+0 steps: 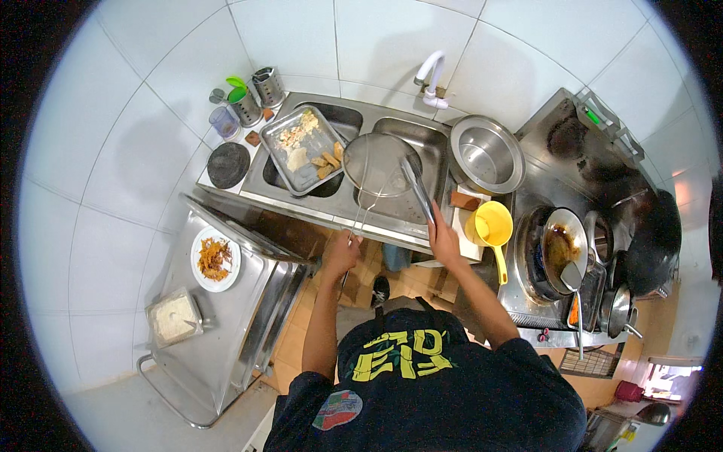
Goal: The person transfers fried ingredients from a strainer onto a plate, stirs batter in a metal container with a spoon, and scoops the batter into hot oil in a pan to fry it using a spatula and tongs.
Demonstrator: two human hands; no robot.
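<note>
Grasping the strainer (376, 162) with left fingers (345, 252) and the tongs (416, 188) with right fingers (443, 239), hold both steady over the sink (433, 141); press lightly near the rim, perhaps touching there.

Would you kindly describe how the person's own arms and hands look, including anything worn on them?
The left hand and right hand wear no gloves, and I can make out no watch or bracelet. The forearms are uncovered below the short, dark sleeves of a near-black shirt. A rounded patch with red, green and pale areas sits toward the person's left.
</note>
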